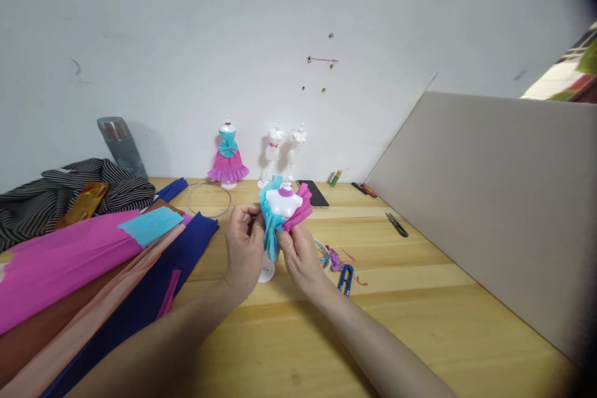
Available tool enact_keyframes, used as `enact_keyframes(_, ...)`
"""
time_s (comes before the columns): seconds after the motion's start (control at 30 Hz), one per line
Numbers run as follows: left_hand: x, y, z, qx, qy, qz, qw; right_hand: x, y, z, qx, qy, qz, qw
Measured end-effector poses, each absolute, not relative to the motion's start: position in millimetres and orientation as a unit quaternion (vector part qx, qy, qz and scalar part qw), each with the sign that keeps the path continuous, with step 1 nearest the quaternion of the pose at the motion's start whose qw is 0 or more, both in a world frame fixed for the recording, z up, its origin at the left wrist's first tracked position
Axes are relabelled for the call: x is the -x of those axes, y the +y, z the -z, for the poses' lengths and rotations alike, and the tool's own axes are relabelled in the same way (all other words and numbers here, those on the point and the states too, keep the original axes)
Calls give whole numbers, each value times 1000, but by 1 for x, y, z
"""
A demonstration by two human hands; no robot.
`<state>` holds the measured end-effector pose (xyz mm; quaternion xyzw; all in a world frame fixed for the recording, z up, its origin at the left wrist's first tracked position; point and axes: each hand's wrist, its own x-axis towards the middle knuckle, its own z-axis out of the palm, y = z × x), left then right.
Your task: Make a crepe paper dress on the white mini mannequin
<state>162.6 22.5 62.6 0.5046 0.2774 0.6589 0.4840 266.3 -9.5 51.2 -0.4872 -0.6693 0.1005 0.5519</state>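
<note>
Holds a mini mannequin (283,202) in both hands, lifted over the desk (420,323) at centre view, bust tilted toward the camera. Pinches teal crepe paper (270,233) against one flank of the bust with the left hand (243,249), fingers curled shut on the paper. Pinches pink crepe paper (303,206) at the other flank with the right hand (298,255), thumb and fingers closed on the fold. Hands close together, almost touching below the bust. Round white base (267,273) low between the wrists, on the desk or just over it, cannot tell. Just right of the right hand: paper scraps (333,256) and blue snips (346,278). Farther right: black snips (397,224), near a grey board (489,199) standing on edge. Back by the wall: dressed mannequin (228,158) in teal and pink, two bare mannequins (274,148), dark phone (314,194), wire ring (209,200) flat on the desk. Left side: long crepe rolls side by side, pink roll (60,261), navy roll (153,286), peach roll (93,317), light blue sheet (150,225) lying on top. Behind those: striped cloth (56,189) and grey bottle (121,146).
</note>
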Motion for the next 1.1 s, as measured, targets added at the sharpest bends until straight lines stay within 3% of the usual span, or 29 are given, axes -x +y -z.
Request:
enact_keyframes(0.37,-156,23,-57,-542,251,-630,496,-266,-9,-51,497,-664,-101,550)
enact_keyframes(0.7,-154,18,-48,-606,249,-626,422,-267,-10,-51,497,-664,-104,549)
enact_keyframes(1.1,-162,21,-52,-504,263,-651,503,-266,-9,-51,491,-660,-105,559)
